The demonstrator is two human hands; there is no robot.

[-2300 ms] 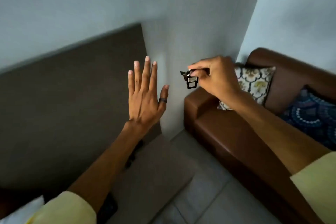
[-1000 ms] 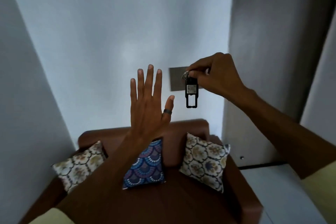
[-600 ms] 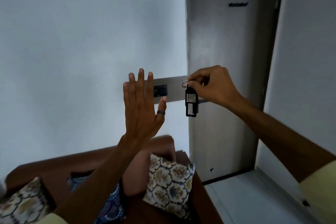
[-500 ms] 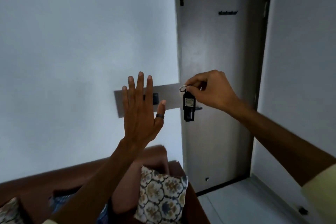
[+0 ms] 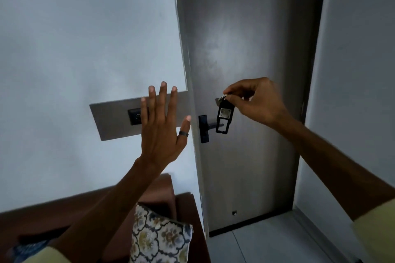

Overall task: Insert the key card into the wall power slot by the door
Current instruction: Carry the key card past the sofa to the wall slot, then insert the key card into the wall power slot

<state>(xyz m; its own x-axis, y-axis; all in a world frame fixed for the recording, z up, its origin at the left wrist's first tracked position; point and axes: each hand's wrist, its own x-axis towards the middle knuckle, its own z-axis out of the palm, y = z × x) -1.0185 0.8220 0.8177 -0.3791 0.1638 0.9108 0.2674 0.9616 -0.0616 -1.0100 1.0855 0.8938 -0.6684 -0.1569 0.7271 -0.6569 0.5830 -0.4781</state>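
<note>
My right hand (image 5: pixel 255 100) pinches the metal ring at the top of a flat black plastic key card tag (image 5: pixel 224 118), thumb and forefinger closed on it, so the tag hangs straight down below my fingers. It has a pale square label in its upper half and an open rectangular cut-out below. It dangles in the air in front of the grey door (image 5: pixel 245 92), just right of the black lever door handle (image 5: pixel 205 128) and touching nothing but my fingers.

My left hand (image 5: pixel 163 126) is raised flat and open, fingers spread wide and pointing up, holding nothing; a dark ring sits on the thumb. It covers the right part of a grey rectangular wall panel (image 5: pixel 111 119) mounted on the pale wall just left of the door frame. On that panel, at the edge of my little finger, is a small black wall power slot unit (image 5: pixel 134 116) with a round mark on its face. The tag is well apart from it, with my left hand between them.

Below, against the wall, stands a brown leather sofa (image 5: pixel 42 215) with a patterned cream cushion (image 5: pixel 159 239) at its right end, beside the door frame.
</note>
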